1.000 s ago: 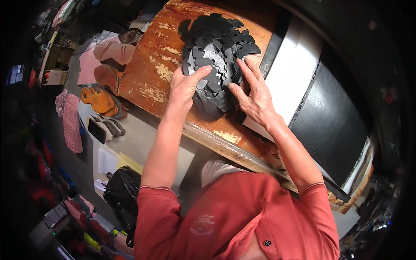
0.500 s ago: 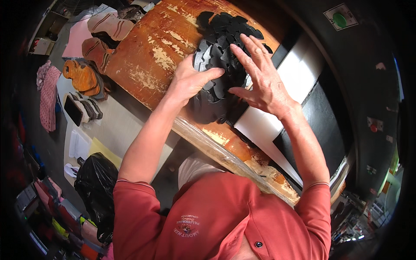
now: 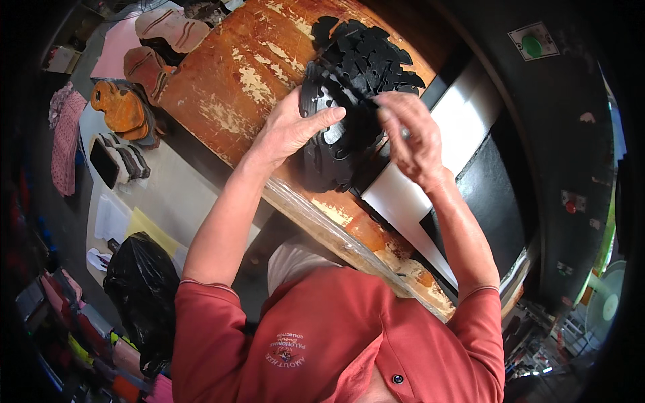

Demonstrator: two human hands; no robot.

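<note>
Black sheet pieces with scalloped, cut-out edges lie in an overlapping heap on the worn wooden table. Toward me, a stack of ribbed black pieces reaches close to the table's front edge. My left hand grips the left side of this stack, its thumb lying across the top and its other fingers mostly hidden. At the right side, my right hand has its fingers drawn together on the edge of a black piece. Motion blurs that piece and the fingertips, so its full outline is unclear.
Right of the heap are a white board and a dark machine with a green button. On the grey table at left lie brown cut shapes, a dark flat block and a pink cloth. A black plastic bag hangs nearer.
My right hand was spread over the pieces; its fingers have now closed together at the right edge of the stack. The left hand keeps its hold. The view has shifted slightly.
</note>
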